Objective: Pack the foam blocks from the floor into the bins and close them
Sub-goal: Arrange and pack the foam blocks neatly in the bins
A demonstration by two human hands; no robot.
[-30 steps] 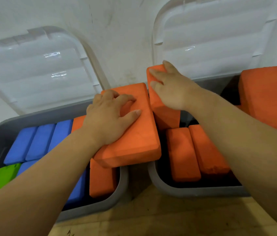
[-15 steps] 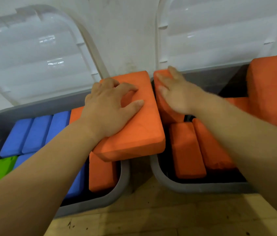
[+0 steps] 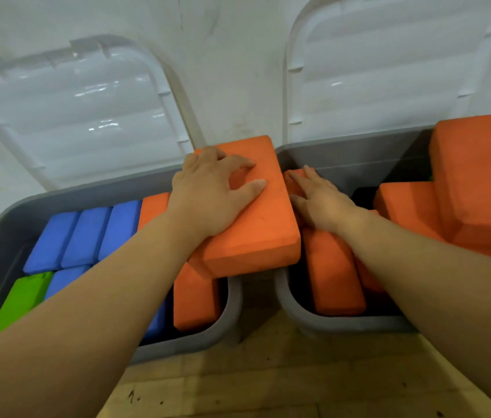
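Note:
Two grey bins stand side by side with their lids up. The left bin (image 3: 184,345) holds blue blocks (image 3: 87,233), a green block (image 3: 18,300) and orange blocks (image 3: 196,300). My left hand (image 3: 211,194) rests with spread fingers on a large orange block (image 3: 256,233) lying flat across that bin's right end, overhanging its rim. My right hand (image 3: 319,203) presses flat on a smaller orange block (image 3: 292,180), mostly hidden, at the left end of the right bin (image 3: 328,327). More orange blocks (image 3: 334,273) lie below it.
Translucent lids, the left lid (image 3: 81,110) and the right lid (image 3: 389,70), lean back against the white wall. Large orange blocks (image 3: 479,182) are stacked above the rim at the right bin's far right. Wooden floor (image 3: 253,387) lies in front of the bins.
My right hand has pushed the upright orange block down into the right bin, so little of it shows. My left hand stays on the large orange block.

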